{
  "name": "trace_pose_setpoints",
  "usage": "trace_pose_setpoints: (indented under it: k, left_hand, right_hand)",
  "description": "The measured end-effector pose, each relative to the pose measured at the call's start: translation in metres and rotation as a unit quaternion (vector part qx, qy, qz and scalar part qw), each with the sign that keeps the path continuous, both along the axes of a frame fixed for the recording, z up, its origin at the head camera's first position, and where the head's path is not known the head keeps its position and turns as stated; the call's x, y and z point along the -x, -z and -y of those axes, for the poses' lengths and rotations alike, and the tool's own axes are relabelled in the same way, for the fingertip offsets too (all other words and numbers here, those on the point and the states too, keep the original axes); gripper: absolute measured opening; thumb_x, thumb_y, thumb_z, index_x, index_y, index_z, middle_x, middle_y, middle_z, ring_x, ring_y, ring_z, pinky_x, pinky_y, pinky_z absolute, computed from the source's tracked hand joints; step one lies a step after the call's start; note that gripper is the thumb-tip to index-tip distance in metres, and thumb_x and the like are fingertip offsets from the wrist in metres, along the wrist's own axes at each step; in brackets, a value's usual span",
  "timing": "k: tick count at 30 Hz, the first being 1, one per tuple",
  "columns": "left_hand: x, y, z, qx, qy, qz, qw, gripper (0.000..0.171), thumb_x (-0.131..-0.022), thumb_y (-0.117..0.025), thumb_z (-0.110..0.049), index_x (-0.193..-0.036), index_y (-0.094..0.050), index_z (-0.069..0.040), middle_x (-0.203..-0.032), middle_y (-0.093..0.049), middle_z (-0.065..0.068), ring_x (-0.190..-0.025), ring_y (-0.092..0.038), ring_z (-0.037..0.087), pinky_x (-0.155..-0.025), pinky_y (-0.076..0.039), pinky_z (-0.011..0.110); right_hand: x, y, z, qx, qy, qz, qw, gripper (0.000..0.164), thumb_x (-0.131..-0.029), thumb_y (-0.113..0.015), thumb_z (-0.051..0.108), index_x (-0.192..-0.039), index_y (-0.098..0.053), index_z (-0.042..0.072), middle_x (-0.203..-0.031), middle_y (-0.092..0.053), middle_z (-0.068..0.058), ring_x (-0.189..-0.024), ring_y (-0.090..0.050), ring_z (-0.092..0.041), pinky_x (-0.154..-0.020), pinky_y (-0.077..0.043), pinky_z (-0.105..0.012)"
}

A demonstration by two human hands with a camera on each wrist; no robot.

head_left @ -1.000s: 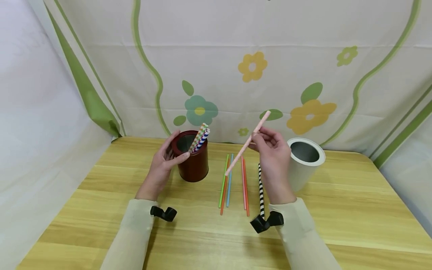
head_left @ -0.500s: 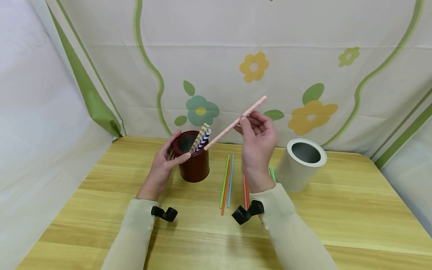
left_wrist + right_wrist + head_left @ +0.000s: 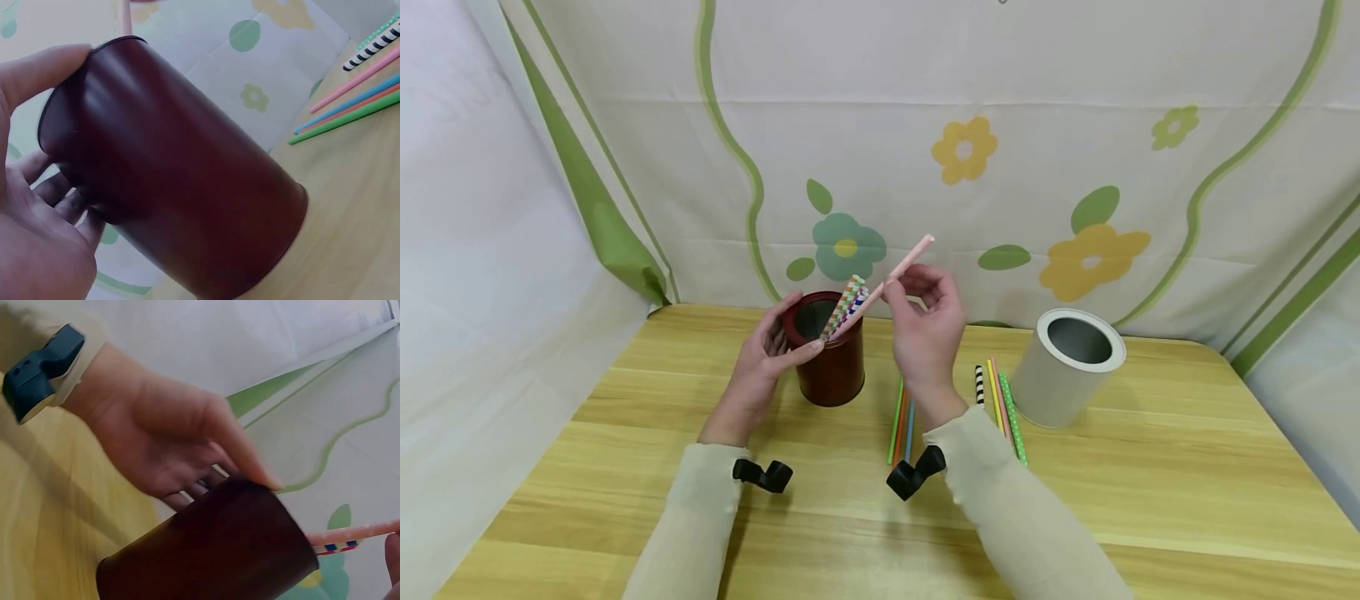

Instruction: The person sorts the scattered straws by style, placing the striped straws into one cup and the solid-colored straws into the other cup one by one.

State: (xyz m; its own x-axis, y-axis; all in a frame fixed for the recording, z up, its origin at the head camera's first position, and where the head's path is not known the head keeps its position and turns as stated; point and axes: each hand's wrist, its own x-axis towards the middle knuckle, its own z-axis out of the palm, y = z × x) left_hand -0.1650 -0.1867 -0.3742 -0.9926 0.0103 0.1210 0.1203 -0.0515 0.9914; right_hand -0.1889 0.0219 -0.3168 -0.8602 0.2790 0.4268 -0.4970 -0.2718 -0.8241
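Observation:
My left hand (image 3: 754,367) holds a dark red can (image 3: 832,375), thumb on the near rim and fingers round its left side. The left wrist view shows the can (image 3: 175,162) large, its base on the table. Several patterned paper straws (image 3: 845,304) lean out of its mouth. Between thumb and fingertips my right hand (image 3: 928,329) pinches a pale pink straw (image 3: 913,252), slanted, its lower end at the can's mouth beside the others. In the right wrist view the pink straw (image 3: 369,531) passes the rim; only a bit of the right hand (image 3: 394,562) shows there.
A white can (image 3: 1052,383) stands to the right. Green, orange and blue straws (image 3: 896,425) lie in the middle, partly under my right wrist. Farther right lie a black-and-white straw (image 3: 979,383), a yellow one (image 3: 996,392), a pink one and a dotted green one (image 3: 1013,421).
My right hand has carried the pale pink straw left from near the white can, and its lower end has come to the red can's mouth. The left hand and red can have stayed put.

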Motion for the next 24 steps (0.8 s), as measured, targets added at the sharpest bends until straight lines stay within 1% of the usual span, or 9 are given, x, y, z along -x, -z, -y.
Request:
trace_pose_setpoints:
  k: [4, 7, 12, 17, 20, 24]
  left_hand:
    - [-0.001, -0.005, 0.002, 0.011, 0.006, 0.004, 0.9999, 0.084, -0.096, -0.076, -0.005, -0.168, -0.035, -0.017, -0.172, -0.041, 0.006, -0.162, -0.033, 0.022, -0.139, -0.018, 0.044]
    - [-0.002, -0.008, 0.002, 0.011, 0.010, 0.011, 0.9998, 0.084, -0.096, -0.076, -0.005, -0.168, -0.035, -0.016, -0.172, -0.040, 0.007, -0.163, -0.032, 0.023, -0.139, -0.018, 0.045]
    - [-0.002, -0.010, 0.001, 0.007, 0.013, 0.021, 0.9997, 0.085, -0.095, -0.076, -0.004, -0.168, -0.035, -0.015, -0.171, -0.041, 0.007, -0.162, -0.033, 0.023, -0.138, -0.019, 0.044]
    - [-0.002, -0.013, -0.001, 0.005, 0.013, 0.033, 0.9994, 0.086, -0.095, -0.077, -0.005, -0.168, -0.035, -0.016, -0.170, -0.041, 0.006, -0.161, -0.035, 0.022, -0.137, -0.022, 0.045]
    - [-0.002, -0.015, -0.002, 0.006, 0.014, 0.039, 0.9991, 0.086, -0.095, -0.078, -0.006, -0.169, -0.034, -0.016, -0.171, -0.041, 0.006, -0.160, -0.036, 0.022, -0.136, -0.024, 0.046]
    - [-0.003, -0.016, -0.002, 0.004, 0.012, 0.041, 0.9991, 0.086, -0.095, -0.077, -0.005, -0.169, -0.033, -0.016, -0.170, -0.042, 0.006, -0.160, -0.037, 0.022, -0.136, -0.025, 0.046]
  right_hand:
    - [-0.002, 0.007, 0.005, -0.058, -0.015, 0.014, 0.998, 0.020, -0.094, -0.075, 0.000, -0.113, -0.067, 0.001, -0.100, -0.070, -0.003, -0.093, -0.069, -0.014, -0.083, -0.064, -0.024]
    - [-0.003, 0.012, 0.007, -0.099, -0.022, 0.021, 0.995, 0.020, -0.094, -0.076, 0.002, -0.113, -0.068, 0.000, -0.102, -0.071, -0.007, -0.094, -0.069, -0.014, -0.083, -0.063, -0.026]
    - [-0.005, 0.020, 0.009, -0.155, -0.013, 0.041, 0.987, 0.019, -0.093, -0.078, 0.006, -0.111, -0.071, 0.004, -0.103, -0.074, -0.012, -0.091, -0.069, -0.014, -0.082, -0.061, -0.028]
    - [-0.007, 0.028, 0.010, -0.192, -0.016, 0.057, 0.980, 0.019, -0.094, -0.078, 0.010, -0.111, -0.071, 0.005, -0.104, -0.076, -0.011, -0.093, -0.067, -0.014, -0.080, -0.058, -0.029]
    - [-0.007, 0.029, 0.011, -0.203, -0.017, 0.053, 0.977, 0.018, -0.095, -0.078, 0.011, -0.111, -0.071, 0.006, -0.104, -0.076, -0.010, -0.095, -0.067, -0.015, -0.080, -0.056, -0.029]
    - [-0.009, 0.029, 0.011, -0.218, -0.016, 0.048, 0.975, 0.018, -0.095, -0.079, 0.014, -0.111, -0.072, 0.008, -0.102, -0.076, -0.008, -0.096, -0.067, -0.018, -0.077, -0.052, -0.025]
